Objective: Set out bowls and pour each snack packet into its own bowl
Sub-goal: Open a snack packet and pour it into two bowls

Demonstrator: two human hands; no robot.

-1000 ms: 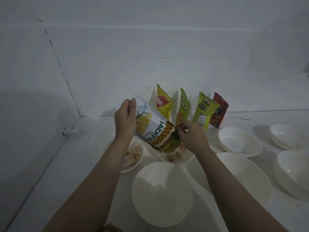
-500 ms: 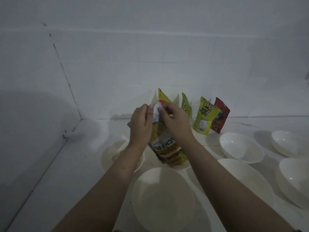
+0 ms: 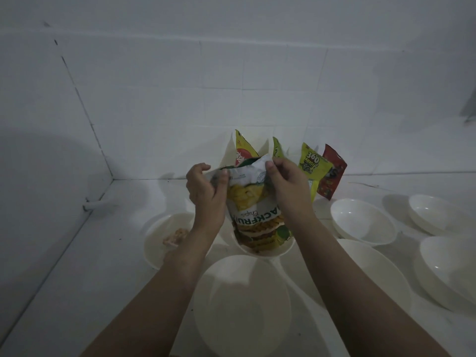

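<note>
A white, yellow and green jackfruit chips packet (image 3: 253, 207) hangs upside down, its printed words inverted, with its lower end inside a small white bowl (image 3: 288, 247). My left hand (image 3: 206, 191) pinches the packet's upper left corner and my right hand (image 3: 288, 186) pinches its upper right corner. Whether snack lies in that bowl is hidden by the packet. To the left, another white bowl (image 3: 154, 243) holds pale snack pieces (image 3: 176, 235). An empty white bowl (image 3: 242, 305) sits nearest me.
Several unopened packets lean on the tiled back wall: a yellow one (image 3: 243, 152), a green one (image 3: 279, 150), a yellow-green one (image 3: 313, 166) and a red one (image 3: 332, 173). Several empty white bowls (image 3: 363, 222) stand at the right. A tiled side wall (image 3: 51, 150) closes the left.
The packet went from tilted sideways over the bowl to hanging upside down. Both hands moved to its upper end, then spread apart to its two corners.
</note>
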